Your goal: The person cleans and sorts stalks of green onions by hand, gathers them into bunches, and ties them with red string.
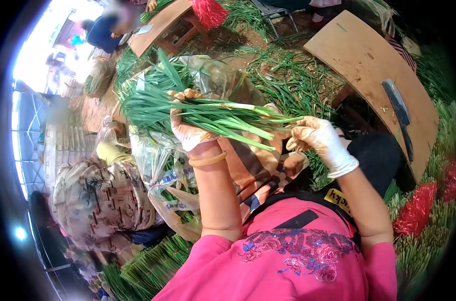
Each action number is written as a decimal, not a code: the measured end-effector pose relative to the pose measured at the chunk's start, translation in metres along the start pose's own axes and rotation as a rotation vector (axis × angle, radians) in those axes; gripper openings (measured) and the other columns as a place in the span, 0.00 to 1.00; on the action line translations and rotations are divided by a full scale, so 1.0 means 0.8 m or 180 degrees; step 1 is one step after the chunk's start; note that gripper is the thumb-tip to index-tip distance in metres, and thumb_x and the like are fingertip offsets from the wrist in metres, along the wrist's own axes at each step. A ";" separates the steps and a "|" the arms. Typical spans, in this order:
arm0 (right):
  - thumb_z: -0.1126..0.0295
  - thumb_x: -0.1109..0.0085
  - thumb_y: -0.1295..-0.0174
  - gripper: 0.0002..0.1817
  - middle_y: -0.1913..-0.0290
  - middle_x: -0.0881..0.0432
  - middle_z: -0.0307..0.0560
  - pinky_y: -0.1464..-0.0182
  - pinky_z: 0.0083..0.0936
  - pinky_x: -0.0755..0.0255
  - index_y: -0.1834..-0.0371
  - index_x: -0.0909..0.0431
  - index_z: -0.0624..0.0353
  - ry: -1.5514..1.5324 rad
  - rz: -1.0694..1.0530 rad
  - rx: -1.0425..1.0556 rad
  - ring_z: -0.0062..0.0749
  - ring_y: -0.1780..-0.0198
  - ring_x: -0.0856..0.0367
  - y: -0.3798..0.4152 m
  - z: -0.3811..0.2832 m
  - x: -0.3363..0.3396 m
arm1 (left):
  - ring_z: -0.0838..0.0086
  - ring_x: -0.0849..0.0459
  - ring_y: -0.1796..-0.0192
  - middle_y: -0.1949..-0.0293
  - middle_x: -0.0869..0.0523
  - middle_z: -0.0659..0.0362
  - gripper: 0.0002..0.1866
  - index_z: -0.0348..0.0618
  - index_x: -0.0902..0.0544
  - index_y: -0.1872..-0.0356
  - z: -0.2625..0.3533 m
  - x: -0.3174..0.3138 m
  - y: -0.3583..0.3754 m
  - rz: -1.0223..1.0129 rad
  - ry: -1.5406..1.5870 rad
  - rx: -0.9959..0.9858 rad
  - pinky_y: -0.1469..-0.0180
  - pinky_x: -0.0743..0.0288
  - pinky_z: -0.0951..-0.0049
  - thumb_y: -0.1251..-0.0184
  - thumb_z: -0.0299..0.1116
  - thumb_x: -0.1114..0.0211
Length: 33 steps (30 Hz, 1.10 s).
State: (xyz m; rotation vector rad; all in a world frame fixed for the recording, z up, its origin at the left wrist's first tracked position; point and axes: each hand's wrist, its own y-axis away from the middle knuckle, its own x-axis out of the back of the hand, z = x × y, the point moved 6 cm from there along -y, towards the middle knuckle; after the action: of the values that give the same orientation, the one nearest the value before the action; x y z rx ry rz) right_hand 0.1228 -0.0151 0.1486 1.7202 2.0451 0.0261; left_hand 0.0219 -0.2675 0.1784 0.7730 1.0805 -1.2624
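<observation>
My left hand (190,133), in a thin pale glove, is wrapped round a bunch of garlic chives (225,114) held in front of my body. Green leaves fan out to the left, and the pale stem ends point right. In a stained white glove, my right hand (319,140) is closed with its fingers pinched at the tips of a few stems. Beneath the bunch, a clear plastic bag (157,155) holds more chives, and a patterned cloth (243,158) covers my lap.
A wooden bench (363,60) stands at the right, with a dark-handled knife (400,108) lying on it. Loose leaves (298,80) litter the ground. Red plastic strips (416,210) lie at the right on bundled greens (429,251). A person in patterned clothing (100,200) is close on the left.
</observation>
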 end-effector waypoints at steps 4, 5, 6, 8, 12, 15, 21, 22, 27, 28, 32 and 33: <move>0.70 0.45 0.36 0.08 0.75 0.20 0.42 0.75 0.16 0.29 0.64 0.23 0.65 0.0175 0.0120 0.0082 0.20 0.77 0.23 0.009 0.012 0.004 | 0.64 0.21 0.59 0.61 0.17 0.54 0.12 0.44 0.19 0.58 -0.006 0.011 -0.006 -0.0091 0.0098 0.0216 0.55 0.25 0.64 0.44 0.31 0.40; 0.70 0.45 0.36 0.08 0.75 0.20 0.42 0.76 0.16 0.29 0.64 0.23 0.65 0.0349 0.0068 0.0115 0.20 0.78 0.23 0.014 0.011 0.007 | 0.65 0.21 0.60 0.62 0.17 0.55 0.12 0.44 0.19 0.58 -0.001 0.013 -0.012 -0.0116 0.0234 0.0277 0.55 0.25 0.64 0.44 0.32 0.40; 0.69 0.46 0.35 0.08 0.77 0.21 0.42 0.78 0.16 0.30 0.64 0.23 0.65 0.0441 0.0022 0.0237 0.21 0.80 0.24 0.016 0.005 0.011 | 0.65 0.21 0.61 0.62 0.17 0.55 0.12 0.44 0.19 0.58 0.001 0.011 -0.014 -0.0142 0.0378 0.0337 0.56 0.25 0.65 0.43 0.32 0.40; 0.68 0.47 0.34 0.09 0.77 0.21 0.41 0.77 0.15 0.30 0.65 0.23 0.64 0.0397 0.0108 0.0088 0.20 0.78 0.23 0.019 -0.004 0.020 | 0.66 0.21 0.61 0.62 0.18 0.55 0.12 0.45 0.19 0.58 0.008 0.013 -0.016 0.0083 0.0361 0.0155 0.56 0.25 0.65 0.43 0.34 0.40; 0.67 0.47 0.34 0.09 0.76 0.21 0.37 0.75 0.13 0.32 0.66 0.24 0.62 0.0150 0.0241 0.0368 0.15 0.78 0.26 0.009 -0.006 0.019 | 0.67 0.22 0.60 0.62 0.18 0.56 0.11 0.46 0.19 0.57 -0.003 0.015 -0.019 -0.0011 0.0396 0.0258 0.55 0.26 0.65 0.42 0.32 0.39; 0.70 0.45 0.35 0.07 0.74 0.20 0.38 0.77 0.12 0.33 0.63 0.23 0.63 -0.0242 0.0481 0.0170 0.15 0.78 0.27 0.007 0.007 -0.009 | 0.67 0.22 0.59 0.62 0.18 0.56 0.11 0.47 0.20 0.56 -0.021 0.004 -0.009 -0.0141 0.0440 0.0326 0.54 0.25 0.65 0.41 0.30 0.40; 0.71 0.46 0.37 0.09 0.75 0.18 0.44 0.75 0.16 0.28 0.67 0.20 0.67 0.0805 0.0101 0.0060 0.20 0.78 0.22 0.013 -0.015 -0.004 | 0.67 0.20 0.59 0.64 0.17 0.60 0.13 0.46 0.24 0.53 -0.014 0.001 -0.002 -0.0071 -0.0073 0.0329 0.53 0.23 0.66 0.40 0.28 0.39; 0.71 0.46 0.37 0.08 0.72 0.17 0.43 0.73 0.19 0.26 0.68 0.20 0.65 0.1081 0.0300 0.0966 0.20 0.77 0.21 0.005 -0.037 0.007 | 0.67 0.21 0.58 0.64 0.17 0.60 0.14 0.46 0.24 0.52 -0.013 -0.006 0.001 -0.0141 -0.0069 0.0295 0.53 0.23 0.66 0.40 0.27 0.39; 0.65 0.38 0.44 0.10 0.70 0.20 0.48 0.64 0.27 0.26 0.65 0.20 0.61 0.2622 0.0606 0.1952 0.36 0.68 0.19 0.011 -0.112 -0.040 | 0.63 0.22 0.54 0.63 0.18 0.58 0.16 0.44 0.25 0.50 -0.043 -0.025 0.017 -0.0282 0.0030 0.0471 0.50 0.24 0.64 0.40 0.26 0.39; 0.63 0.39 0.44 0.11 0.70 0.19 0.50 0.63 0.29 0.26 0.64 0.20 0.60 0.2966 0.0368 0.2080 0.40 0.67 0.19 0.008 -0.113 -0.055 | 0.63 0.22 0.53 0.62 0.18 0.58 0.16 0.44 0.25 0.50 -0.051 -0.029 0.022 -0.0330 0.0118 0.0637 0.49 0.24 0.63 0.41 0.26 0.39; 0.63 0.43 0.43 0.11 0.69 0.20 0.54 0.63 0.29 0.26 0.64 0.20 0.60 0.3697 0.0037 0.1939 0.44 0.65 0.18 -0.006 -0.101 -0.059 | 0.60 0.19 0.54 0.64 0.16 0.61 0.17 0.47 0.23 0.50 -0.049 -0.028 0.021 -0.0104 -0.0173 0.0573 0.48 0.24 0.60 0.42 0.26 0.39; 0.64 0.43 0.43 0.11 0.68 0.20 0.54 0.63 0.29 0.25 0.65 0.20 0.61 0.3442 -0.0005 0.1653 0.44 0.65 0.18 -0.004 -0.103 -0.054 | 0.59 0.18 0.53 0.64 0.15 0.61 0.17 0.48 0.22 0.51 -0.046 -0.024 0.020 0.0091 -0.0148 0.0574 0.48 0.24 0.59 0.43 0.26 0.39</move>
State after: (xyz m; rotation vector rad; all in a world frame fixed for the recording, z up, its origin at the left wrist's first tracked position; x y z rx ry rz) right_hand 0.0946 -0.0332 0.2354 2.3172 2.9990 0.5886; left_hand 0.0309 -0.2238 0.1823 0.8876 0.9237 -1.3597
